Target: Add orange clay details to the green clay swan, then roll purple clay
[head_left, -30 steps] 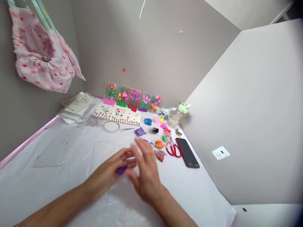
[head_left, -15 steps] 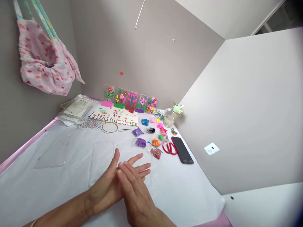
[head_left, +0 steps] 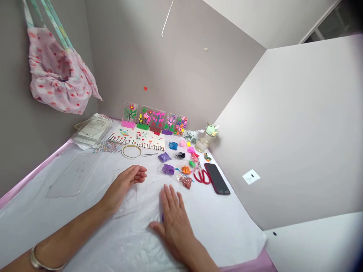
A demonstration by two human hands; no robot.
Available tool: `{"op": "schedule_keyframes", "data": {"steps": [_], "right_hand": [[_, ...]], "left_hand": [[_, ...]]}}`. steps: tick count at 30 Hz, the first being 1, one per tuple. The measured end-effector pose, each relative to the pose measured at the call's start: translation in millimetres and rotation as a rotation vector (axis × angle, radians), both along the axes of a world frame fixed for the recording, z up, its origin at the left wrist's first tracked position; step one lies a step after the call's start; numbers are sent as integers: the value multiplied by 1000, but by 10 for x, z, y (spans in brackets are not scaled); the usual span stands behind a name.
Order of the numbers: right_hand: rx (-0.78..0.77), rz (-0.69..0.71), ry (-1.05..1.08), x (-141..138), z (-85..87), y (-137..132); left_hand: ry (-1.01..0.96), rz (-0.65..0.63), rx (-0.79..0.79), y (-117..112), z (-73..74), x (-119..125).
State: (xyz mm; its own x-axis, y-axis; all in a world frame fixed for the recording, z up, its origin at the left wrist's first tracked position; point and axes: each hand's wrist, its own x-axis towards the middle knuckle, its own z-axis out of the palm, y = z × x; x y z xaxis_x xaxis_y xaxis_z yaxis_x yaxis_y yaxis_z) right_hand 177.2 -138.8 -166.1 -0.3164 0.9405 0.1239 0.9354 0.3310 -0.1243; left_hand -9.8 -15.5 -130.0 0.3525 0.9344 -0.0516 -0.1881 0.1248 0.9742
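Note:
My left hand (head_left: 124,185) rests, fingers lightly curled, on the edge of a transparent phone case (head_left: 127,200) and holds nothing I can see. My right hand (head_left: 171,226) lies flat on the white plastic sheet (head_left: 224,230), fingers spread. A small purple bit of clay (head_left: 162,217) shows at the edge of its palm, mostly hidden by the hand. Farther up, two bags of purple clay (head_left: 168,169) lie just beyond my hands. A larger transparent case (head_left: 72,175) lies to the left of my left hand.
Along the back stand several decorated phone cases (head_left: 144,119) above a flower-patterned card (head_left: 136,138). Nearby are a tape ring (head_left: 131,152), tweezers (head_left: 149,154), clay packets (head_left: 185,181), red scissors (head_left: 202,176), a phone (head_left: 217,178) and a bottle (head_left: 205,139). Walls close the back and right.
My hands have come apart from being pressed palm to palm. The left moved left onto the case, and the right moved down and now lies flat on the sheet.

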Motion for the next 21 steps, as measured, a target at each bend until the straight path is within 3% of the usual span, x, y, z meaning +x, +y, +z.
{"op": "schedule_keyframes", "data": {"steps": [2, 4, 5, 8, 10, 15, 17, 21], "right_hand": [[3, 140, 39, -66, -35, -50], [-14, 266, 58, -82, -45, -71], [-28, 261, 50, -59, -30, -51], [-52, 5, -20, 73, 63, 70], [-68, -65, -38, 105, 103, 89], [-157, 305, 75, -74, 93, -162], [-207, 244, 119, -39, 165, -178], [-251, -31, 277, 306, 424, 1]], "left_hand": [[240, -19, 145, 3, -48, -12], [347, -60, 192, 17, -86, -23], [373, -76, 194, 26, -103, -28], [473, -119, 222, 63, -138, -48], [551, -171, 268, 99, -144, -77], [662, -217, 333, 205, -107, -192], [676, -193, 338, 220, -87, -219], [679, -184, 342, 186, -55, -210]]}}
